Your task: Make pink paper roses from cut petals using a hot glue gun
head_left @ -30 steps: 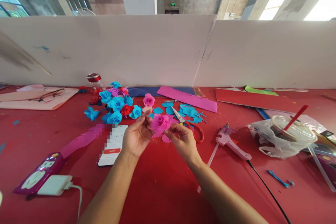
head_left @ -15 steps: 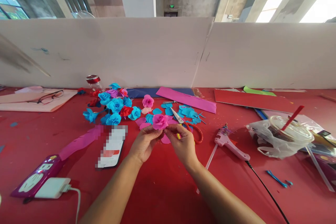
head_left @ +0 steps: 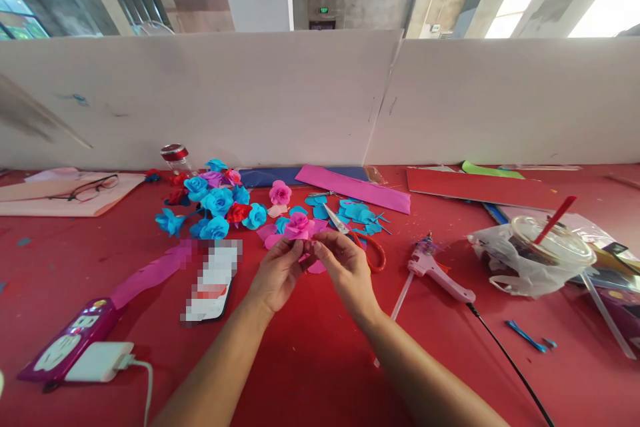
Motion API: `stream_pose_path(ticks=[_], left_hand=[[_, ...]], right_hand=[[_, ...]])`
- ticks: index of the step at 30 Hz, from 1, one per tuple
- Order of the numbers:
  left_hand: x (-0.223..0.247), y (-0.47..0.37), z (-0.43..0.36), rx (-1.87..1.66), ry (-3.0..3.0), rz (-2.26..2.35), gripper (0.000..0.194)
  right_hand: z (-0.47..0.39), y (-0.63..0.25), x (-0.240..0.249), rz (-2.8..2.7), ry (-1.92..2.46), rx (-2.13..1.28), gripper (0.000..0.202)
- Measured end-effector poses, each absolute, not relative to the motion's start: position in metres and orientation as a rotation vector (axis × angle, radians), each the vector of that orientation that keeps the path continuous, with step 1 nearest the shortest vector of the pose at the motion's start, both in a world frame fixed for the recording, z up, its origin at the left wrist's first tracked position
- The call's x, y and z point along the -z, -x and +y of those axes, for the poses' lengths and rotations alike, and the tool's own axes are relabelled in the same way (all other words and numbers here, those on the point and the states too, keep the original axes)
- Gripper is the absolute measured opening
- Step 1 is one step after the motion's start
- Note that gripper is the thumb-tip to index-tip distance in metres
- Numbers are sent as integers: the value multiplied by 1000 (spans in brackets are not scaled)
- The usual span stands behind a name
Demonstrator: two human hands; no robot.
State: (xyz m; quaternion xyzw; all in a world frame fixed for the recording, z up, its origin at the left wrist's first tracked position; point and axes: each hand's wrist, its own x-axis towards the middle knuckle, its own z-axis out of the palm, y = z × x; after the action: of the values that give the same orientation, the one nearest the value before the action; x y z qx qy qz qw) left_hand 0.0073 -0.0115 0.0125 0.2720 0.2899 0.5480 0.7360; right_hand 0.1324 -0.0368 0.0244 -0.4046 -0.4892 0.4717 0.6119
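Pink paper rose (head_left: 299, 223) sits pinched between fingers of left hand (head_left: 277, 273) and right hand (head_left: 345, 267) — excess squeeze risks crushing petals, or slack grip dropping it onto the surface (head_left: 310, 353).

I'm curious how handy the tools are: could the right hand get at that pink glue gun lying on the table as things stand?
Probably yes. The glue gun lies on the bare red table just right of the right hand, with nothing between them. But that hand and the left hand both pinch the pink paper rose, so it would have to let go.
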Motion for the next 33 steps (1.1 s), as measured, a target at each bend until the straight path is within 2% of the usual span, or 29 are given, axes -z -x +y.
stream_pose_path(ticks=[13,17,19,26,33], left_hand=[[-6,-15,-14,-1194,-561,708,25],[-5,-15,-13,-1214,-530,690,24],[-5,-14,-13,-1212,-508,686,24],[-7,-16,-15,-1179,-484,706,27],[-4,-19,-16,-1177,-532,702,23]], right_hand=[[-26,-136,-19,-891,938,-1259,15],[-30,-136,-21,-941,945,-1184,13],[-34,-135,-22,-1052,981,-1022,10],[-38,-133,-21,-1488,1155,-75,5],[-36,-139,-18,-1581,1227,273,4]])
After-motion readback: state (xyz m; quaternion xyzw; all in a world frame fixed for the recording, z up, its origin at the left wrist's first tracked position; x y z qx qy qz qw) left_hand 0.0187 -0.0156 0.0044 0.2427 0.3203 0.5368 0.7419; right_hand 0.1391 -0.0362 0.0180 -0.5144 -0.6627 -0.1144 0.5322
